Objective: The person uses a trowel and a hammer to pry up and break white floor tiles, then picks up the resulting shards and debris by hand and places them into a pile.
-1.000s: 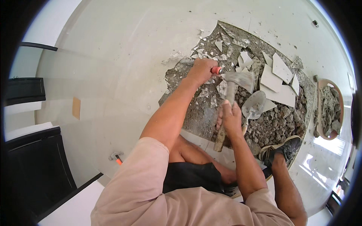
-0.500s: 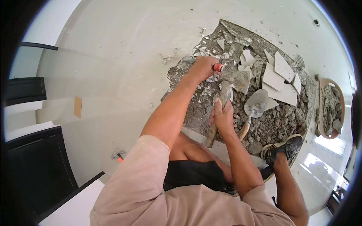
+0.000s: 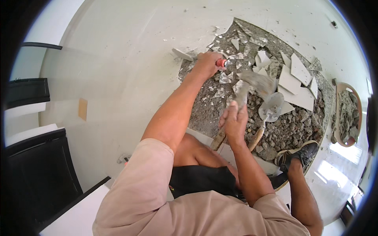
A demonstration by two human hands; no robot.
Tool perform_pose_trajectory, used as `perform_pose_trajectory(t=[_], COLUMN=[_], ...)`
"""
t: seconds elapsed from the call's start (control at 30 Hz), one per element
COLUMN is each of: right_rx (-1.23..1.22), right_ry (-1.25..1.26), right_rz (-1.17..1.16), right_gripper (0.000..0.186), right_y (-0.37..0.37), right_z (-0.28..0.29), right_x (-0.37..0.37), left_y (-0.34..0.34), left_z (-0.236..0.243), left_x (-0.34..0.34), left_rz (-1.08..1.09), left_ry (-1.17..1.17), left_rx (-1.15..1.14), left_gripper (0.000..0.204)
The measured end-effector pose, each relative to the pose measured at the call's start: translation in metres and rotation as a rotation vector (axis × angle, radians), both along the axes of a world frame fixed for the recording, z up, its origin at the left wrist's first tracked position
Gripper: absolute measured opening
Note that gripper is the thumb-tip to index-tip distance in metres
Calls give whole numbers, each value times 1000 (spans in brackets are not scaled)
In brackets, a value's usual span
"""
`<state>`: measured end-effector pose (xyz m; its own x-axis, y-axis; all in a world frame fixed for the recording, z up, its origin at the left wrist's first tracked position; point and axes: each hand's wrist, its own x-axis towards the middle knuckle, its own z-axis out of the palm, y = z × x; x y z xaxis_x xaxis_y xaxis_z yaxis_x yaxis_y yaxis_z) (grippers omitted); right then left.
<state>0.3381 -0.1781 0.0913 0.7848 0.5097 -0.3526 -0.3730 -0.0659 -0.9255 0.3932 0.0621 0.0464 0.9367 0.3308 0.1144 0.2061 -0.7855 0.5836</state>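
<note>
My left hand is closed round a chisel; only its red-orange end shows past my fist. Just beyond that hand, a white piece of tile is tilted up at the broken edge of the floor. My right hand grips a hammer by its wooden handle. The hammer's head is smeared by motion, over the broken patch. Right beside it, a trowel with a wooden handle lies on the rubble.
Broken white tiles lie on the far right of the opened patch, near grey rubble. A tub of debris stands at the right. My shoe is on the rubble's edge. Unbroken glossy floor extends to the left.
A tile piece at the patch's left edge has tipped up. My left hand has shifted slightly left and away from me with the chisel; the hammer head has swung slightly right.
</note>
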Motion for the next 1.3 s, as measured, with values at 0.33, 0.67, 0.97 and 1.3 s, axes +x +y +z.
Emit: perform_pose_trajectory(t=[0.33, 0.67, 0.97, 1.3], right_rx=[-171, -243, -228, -79], right_ry=[12, -25, 21, -98], right_rz=[-56, 158, 97, 71], right_gripper=[25, 25, 26, 41], right_y=[-51, -50, -42, -11], right_z=[18, 19, 13, 39], right_x=[12, 2, 0, 26], left_y=[-63, -12, -40, -15], left_z=[28, 14, 9, 3], left_x=[-39, -53, -24, -21], left_rz=[129, 421, 218, 174], left_ry=[-220, -358, -331, -349], left_rx=[-37, -98, -23, -101], left_gripper=[16, 12, 21, 20])
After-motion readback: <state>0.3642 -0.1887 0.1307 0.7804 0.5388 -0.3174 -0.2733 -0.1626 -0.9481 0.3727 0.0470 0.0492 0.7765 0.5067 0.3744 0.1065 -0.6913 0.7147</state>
